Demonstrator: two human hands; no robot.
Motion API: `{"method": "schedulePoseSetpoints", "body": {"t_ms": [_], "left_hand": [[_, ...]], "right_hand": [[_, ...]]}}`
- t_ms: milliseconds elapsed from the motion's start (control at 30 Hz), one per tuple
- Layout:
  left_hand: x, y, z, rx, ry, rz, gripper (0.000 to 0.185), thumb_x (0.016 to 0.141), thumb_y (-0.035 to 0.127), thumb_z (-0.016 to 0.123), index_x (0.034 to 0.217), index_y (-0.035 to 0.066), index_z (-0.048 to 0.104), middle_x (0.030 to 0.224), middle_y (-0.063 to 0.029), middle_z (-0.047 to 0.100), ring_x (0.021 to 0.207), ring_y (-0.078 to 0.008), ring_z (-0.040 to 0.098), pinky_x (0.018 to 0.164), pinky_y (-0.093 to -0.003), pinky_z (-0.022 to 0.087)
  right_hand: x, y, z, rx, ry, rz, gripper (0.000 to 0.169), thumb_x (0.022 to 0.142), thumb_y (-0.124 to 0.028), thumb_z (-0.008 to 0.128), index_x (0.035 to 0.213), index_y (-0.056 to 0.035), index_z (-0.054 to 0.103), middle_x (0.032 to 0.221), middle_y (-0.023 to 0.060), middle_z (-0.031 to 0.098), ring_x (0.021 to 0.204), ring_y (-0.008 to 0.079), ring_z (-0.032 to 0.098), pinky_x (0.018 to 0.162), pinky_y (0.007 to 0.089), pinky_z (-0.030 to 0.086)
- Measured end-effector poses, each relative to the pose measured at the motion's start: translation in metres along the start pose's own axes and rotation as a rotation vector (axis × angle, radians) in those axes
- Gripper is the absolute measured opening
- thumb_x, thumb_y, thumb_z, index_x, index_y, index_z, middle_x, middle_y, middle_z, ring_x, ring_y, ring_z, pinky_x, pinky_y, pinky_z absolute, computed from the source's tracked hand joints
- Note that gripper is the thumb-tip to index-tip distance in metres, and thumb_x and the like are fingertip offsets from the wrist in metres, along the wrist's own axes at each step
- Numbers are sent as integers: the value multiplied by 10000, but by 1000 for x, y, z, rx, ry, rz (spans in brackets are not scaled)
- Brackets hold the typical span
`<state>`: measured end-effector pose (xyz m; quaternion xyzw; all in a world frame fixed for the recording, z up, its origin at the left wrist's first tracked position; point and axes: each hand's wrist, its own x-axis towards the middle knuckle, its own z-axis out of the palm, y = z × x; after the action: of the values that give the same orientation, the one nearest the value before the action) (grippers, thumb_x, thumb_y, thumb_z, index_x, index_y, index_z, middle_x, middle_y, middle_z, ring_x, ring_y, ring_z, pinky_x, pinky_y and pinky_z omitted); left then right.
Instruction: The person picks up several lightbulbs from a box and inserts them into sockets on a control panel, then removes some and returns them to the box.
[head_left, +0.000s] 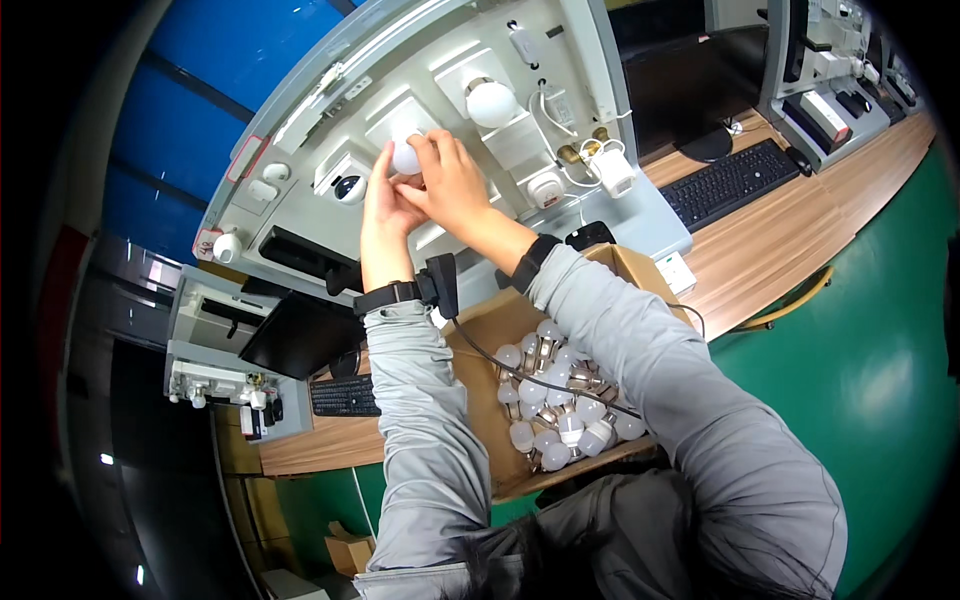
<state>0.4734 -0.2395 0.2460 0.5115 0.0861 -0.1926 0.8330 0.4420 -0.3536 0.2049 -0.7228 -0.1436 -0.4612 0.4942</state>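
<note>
A white light bulb (406, 159) sits at a square white base (405, 120) on the upright display panel (300, 202). My right hand (456, 184) has its fingers curled over the bulb's right side. On the other side, the fingers of my left hand (390, 206) reach up along the bulb, with the palm below it. My fingers partly hide where bulb and base meet. Just left of my hands is a white device with a dark round lens (349, 189). Another white bulb (491, 103) is mounted up and to the right.
Below my forearms stands an open cardboard box (480, 330) holding several loose bulbs (559, 375). White cables (551, 112) and a white plug-in device (615, 172) hang at the panel's right. A keyboard (731, 184) lies on the wooden desk (810, 217).
</note>
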Motion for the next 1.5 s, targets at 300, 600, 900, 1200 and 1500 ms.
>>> {"method": "schedulePoseSetpoints", "body": {"t_ms": [300, 600, 900, 1200, 1500], "left_hand": [[-1, -5, -8, 72, 16, 40, 562, 808, 581, 541, 1090, 96, 572, 947, -50, 626, 885, -198, 586, 801, -442, 434], [-4, -2, -5, 241, 262, 150, 565, 807, 580, 551, 1088, 90, 567, 983, -48, 608, 959, -178, 556, 865, -459, 397], [-15, 0, 7, 432, 331, 143, 600, 801, 604, 536, 1066, 66, 571, 928, -42, 582, 1010, -194, 513, 913, -528, 357], [-13, -3, 19, 616, 440, 213, 739, 725, 668, 574, 1089, 25, 547, 878, -82, 551, 948, -200, 502, 834, -511, 416], [-13, -4, 32, 821, 541, 298, 690, 767, 633, 548, 1036, -2, 561, 817, -69, 577, 789, -170, 590, 763, -453, 490]], "right_hand": [[-3, 23, 14, -80, 80, -319, 343, 698, -159, 632, 1035, -135, 576, 1054, 85, 533, 1052, 287, 513, 830, 372, 494], [-13, 22, 21, 69, 107, -207, 387, 690, -154, 663, 1064, -134, 565, 1107, 86, 527, 1080, 294, 507, 850, 377, 484], [-9, 25, 17, 152, 83, -90, 463, 670, -80, 698, 1107, -112, 549, 1107, 110, 538, 1036, 318, 525, 838, 390, 478], [-5, 31, 15, 120, 70, -172, 480, 676, -71, 684, 1134, -88, 542, 1109, 94, 554, 1023, 299, 537, 842, 377, 473], [1, 24, 3, 231, -24, -53, 458, 665, -37, 692, 1096, -66, 541, 1065, 95, 544, 1015, 311, 524, 838, 384, 471]]}}
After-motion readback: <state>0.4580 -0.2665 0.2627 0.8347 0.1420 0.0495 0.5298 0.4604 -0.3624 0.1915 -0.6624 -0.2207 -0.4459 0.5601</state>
